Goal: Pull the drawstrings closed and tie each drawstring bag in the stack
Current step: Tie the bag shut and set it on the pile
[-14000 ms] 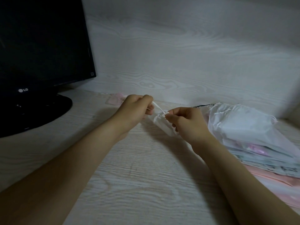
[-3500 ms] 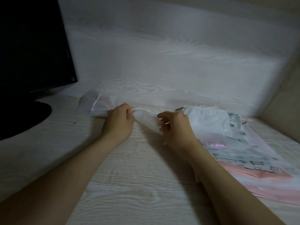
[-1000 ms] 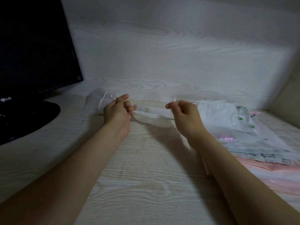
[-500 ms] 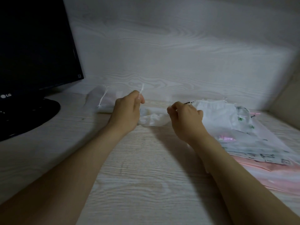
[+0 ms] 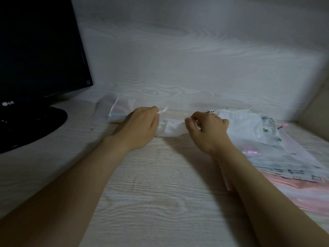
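A moment ago both hands were lifted and spread wide, drawing the cords out taut; now they have dropped to the tabletop [image 5: 151, 193] and come in close together, with the bag [image 5: 171, 128] bunched between them near the back edge; the mouth looks pulled shut, so I judge the closing done and the knot the step in hand; the left hand [image 5: 140, 125] has its fingers curled, pinching a drawstring [image 5: 162, 111] whose frayed white end pokes up past the fingertips; the right hand [image 5: 208, 131] is also curled tight, seemingly pinching the other end, though only a pale sliver shows between its fingers; just to the right, touching that hand, lies the stack [image 5: 258, 138] of bags not yet done, fanned toward the right edge; behind the left hand a pale bag [image 5: 114, 111] lies by the back edge, likely finished; the wall [image 5: 178, 59] rises right behind the bag, so there is little room to go forward; a monitor [image 5: 35, 50] fills the back left corner and a side panel [image 5: 316, 104] shuts in the right; the open room lies toward the near edge
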Available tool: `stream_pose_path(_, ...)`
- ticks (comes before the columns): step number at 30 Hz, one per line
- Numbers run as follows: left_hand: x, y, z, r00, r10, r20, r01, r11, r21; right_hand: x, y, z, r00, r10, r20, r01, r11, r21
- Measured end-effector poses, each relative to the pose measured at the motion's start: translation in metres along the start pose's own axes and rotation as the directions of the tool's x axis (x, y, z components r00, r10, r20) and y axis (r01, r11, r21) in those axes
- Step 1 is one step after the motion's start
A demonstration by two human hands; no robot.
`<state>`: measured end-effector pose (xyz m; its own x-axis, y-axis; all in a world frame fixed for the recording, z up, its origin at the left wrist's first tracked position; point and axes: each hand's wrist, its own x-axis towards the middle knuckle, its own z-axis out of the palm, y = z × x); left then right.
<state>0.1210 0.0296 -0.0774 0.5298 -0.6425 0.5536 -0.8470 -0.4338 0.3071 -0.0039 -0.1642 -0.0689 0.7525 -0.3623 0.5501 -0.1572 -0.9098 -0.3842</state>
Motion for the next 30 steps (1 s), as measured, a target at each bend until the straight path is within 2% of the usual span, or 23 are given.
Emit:
stream_pose_path(5, -0.001, -0.001, -0.002, 0.996, 0.085, -0.023, -0.084, 0.996, 0.017, -0.004, 0.0, -0.005, 0.994, -0.106, -0.028, 0.106, 0.994, 0.019)
stream_pose_path(8, 0.001, -0.004, -0.001, 0.99, 0.116, -0.082, -0.114, 0.993, 0.029, -0.003, 0.0, -0.004, 0.99, -0.138, -0.025, 0.137, 0.989, -0.054)
stream_pose_path(13, 0.002, -0.005, -0.002, 0.992, 0.07, -0.107, -0.06, 0.994, 0.09, -0.004, 0.0, -0.003, 0.975, -0.22, 0.035, 0.223, 0.965, -0.141)
stream_pose_path(16, 0.002, 0.001, 0.0, 0.996, 0.017, -0.088, -0.004, 0.989, 0.148, -0.006, -0.007, 0.0, 0.96, -0.262, 0.099, 0.272, 0.957, -0.103)
stream_pose_path(18, 0.002, 0.003, 0.0, 0.994, 0.033, -0.109, -0.013, 0.984, 0.175, -0.008, -0.012, 0.004, 0.95, -0.277, 0.144, 0.289, 0.955, -0.068)
stream_pose_path(20, 0.002, 0.003, 0.0, 0.99, 0.05, -0.135, -0.033, 0.991, 0.127, -0.009, -0.015, 0.007, 0.944, -0.277, 0.179, 0.292, 0.954, -0.063)
stream_pose_path(25, 0.001, 0.012, 0.003, 0.985, -0.072, -0.159, 0.05, 0.989, -0.141, -0.011, -0.018, 0.009, 0.93, -0.283, 0.236, 0.299, 0.954, -0.033)
stream_pose_path(30, 0.0, 0.02, 0.001, 0.994, -0.031, -0.105, -0.002, 0.956, -0.294, -0.014, -0.024, 0.007, 0.915, -0.299, 0.272, 0.305, 0.952, 0.024)
